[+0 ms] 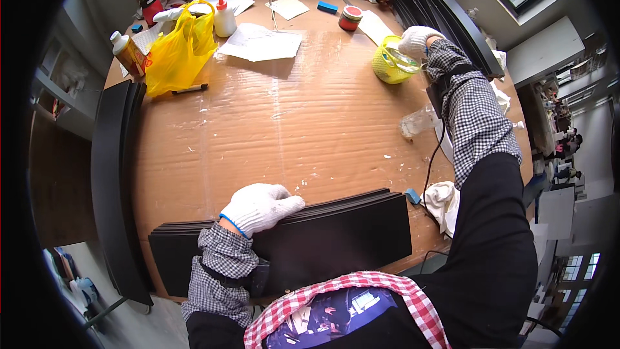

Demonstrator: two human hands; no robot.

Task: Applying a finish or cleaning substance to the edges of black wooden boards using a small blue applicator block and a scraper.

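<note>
Left hand (259, 208) on boards (336, 242), right hand (416, 42) at basket (390, 72).
I find the left curled at the upper edges; whether either hand grips, I cannot tell.

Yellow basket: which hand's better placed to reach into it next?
Right, probably: the right hand is at the rim of the yellow basket, while the left hand is well away, on the black panels.
</note>
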